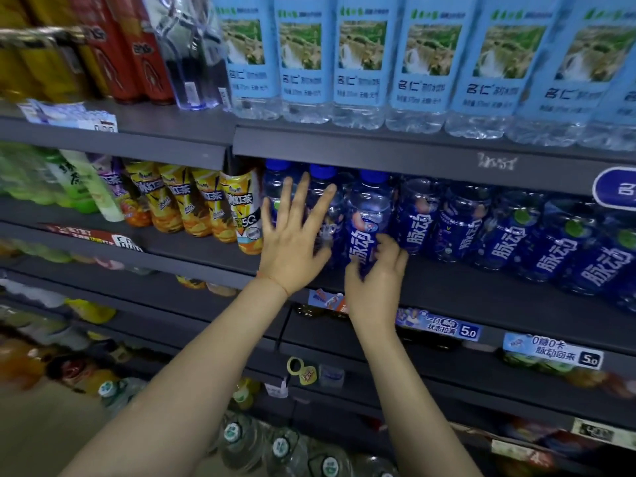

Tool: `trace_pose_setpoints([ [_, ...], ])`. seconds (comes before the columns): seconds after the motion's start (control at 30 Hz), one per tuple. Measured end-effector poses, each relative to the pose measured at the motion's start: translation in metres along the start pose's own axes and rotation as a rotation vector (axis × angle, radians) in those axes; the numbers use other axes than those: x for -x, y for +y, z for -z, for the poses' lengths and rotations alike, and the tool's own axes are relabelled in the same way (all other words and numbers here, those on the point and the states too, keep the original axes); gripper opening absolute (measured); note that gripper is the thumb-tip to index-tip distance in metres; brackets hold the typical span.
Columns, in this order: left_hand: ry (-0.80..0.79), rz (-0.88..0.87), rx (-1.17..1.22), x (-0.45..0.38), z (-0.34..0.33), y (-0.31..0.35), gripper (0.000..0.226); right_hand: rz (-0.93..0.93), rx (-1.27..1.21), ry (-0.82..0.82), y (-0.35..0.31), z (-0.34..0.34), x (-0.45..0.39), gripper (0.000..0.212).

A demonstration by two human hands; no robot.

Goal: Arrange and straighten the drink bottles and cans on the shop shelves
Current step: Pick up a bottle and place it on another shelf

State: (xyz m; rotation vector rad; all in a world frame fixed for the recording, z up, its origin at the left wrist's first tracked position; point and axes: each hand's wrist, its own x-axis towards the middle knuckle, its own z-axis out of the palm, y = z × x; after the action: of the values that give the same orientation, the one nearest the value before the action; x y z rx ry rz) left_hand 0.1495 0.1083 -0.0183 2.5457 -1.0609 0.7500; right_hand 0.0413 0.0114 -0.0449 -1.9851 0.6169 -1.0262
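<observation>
A row of dark blue drink bottles with blue caps fills the middle shelf (481, 290). My right hand (377, 275) is closed around the lower part of one blue bottle (368, 215) near the left end of that row. To its left, my left hand (292, 235) is open with fingers spread, held in front of two more blue bottles (321, 187) and partly hiding them. Whether it touches them is unclear.
Yellow iced-tea bottles (206, 204) and green tea bottles (79, 184) stand left of the blue row. Light-blue water bottles (361, 60) and red cans (137, 46) line the shelf above. Price tags (444, 327) hang on the shelf edges; large water jugs (282, 445) sit below.
</observation>
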Motion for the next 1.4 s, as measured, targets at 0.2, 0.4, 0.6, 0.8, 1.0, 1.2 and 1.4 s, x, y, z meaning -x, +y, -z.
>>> trace_pose_setpoints([
  [0.2,-0.136,-0.060,0.209,0.050,0.063,-0.056,0.057,0.020,-0.017,-0.048,-0.058,-0.032,0.042,0.017],
  [0.4,-0.522,0.232,0.293,0.143,0.134,-0.216,0.030,-0.003,-0.007,-0.549,-0.148,-0.134,0.120,0.010],
  [0.6,-0.437,0.506,0.449,0.260,0.181,-0.385,0.023,0.062,-0.048,-0.816,-0.248,-0.275,0.220,0.014],
  [0.8,-0.362,0.670,0.585,0.319,0.226,-0.507,0.019,0.121,-0.081,-0.974,-0.336,-0.376,0.274,0.011],
  [1.0,-0.264,0.796,0.630,0.325,0.228,-0.616,0.019,0.116,-0.101,-1.001,-0.373,-0.491,0.279,0.010],
  [1.2,-0.314,0.842,0.570,0.303,0.223,-0.766,0.020,0.028,-0.193,-0.990,-0.406,-0.653,0.276,0.013],
  [1.4,-0.288,0.880,0.502,0.258,0.233,-0.914,0.020,0.044,-0.219,-1.050,-0.481,-0.804,0.247,0.009],
])
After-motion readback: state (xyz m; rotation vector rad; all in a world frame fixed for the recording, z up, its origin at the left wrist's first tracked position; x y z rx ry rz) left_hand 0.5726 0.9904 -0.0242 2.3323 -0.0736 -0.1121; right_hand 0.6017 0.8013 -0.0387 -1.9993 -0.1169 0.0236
